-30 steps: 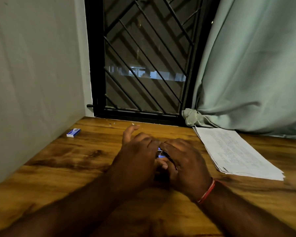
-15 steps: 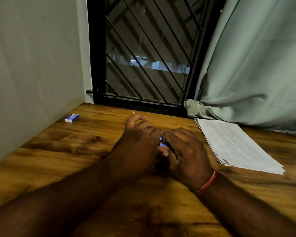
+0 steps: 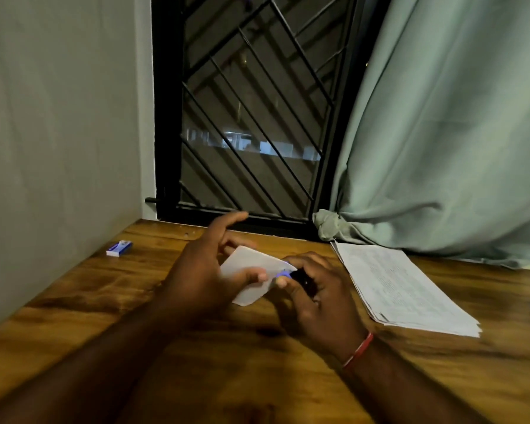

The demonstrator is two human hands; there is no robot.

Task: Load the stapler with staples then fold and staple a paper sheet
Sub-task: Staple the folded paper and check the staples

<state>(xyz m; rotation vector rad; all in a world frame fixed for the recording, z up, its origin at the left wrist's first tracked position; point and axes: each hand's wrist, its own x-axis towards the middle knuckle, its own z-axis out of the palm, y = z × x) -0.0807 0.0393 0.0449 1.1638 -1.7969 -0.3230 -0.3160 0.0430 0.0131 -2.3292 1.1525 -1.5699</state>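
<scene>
A small folded white paper sheet [image 3: 251,267] is held just above the wooden table [image 3: 104,289], tilted. My left hand [image 3: 202,270] grips its left side, thumb on top, index finger stretched out. My right hand [image 3: 312,295] is closed around a small stapler [image 3: 291,274] with a blue tip and dark body. The stapler's tip sits on the paper's right edge. A small blue-and-white staple box [image 3: 119,248] lies far left by the wall.
A stack of printed paper sheets [image 3: 398,286] lies to the right of my hands. A grey wall runs along the left, a barred window [image 3: 242,117] stands behind, and a green curtain [image 3: 441,133] hangs over the table's back right.
My hands were pressed together low over the stapler, with no paper showing. Now they have lifted and spread, and the folded paper shows between them with the stapler at its edge.
</scene>
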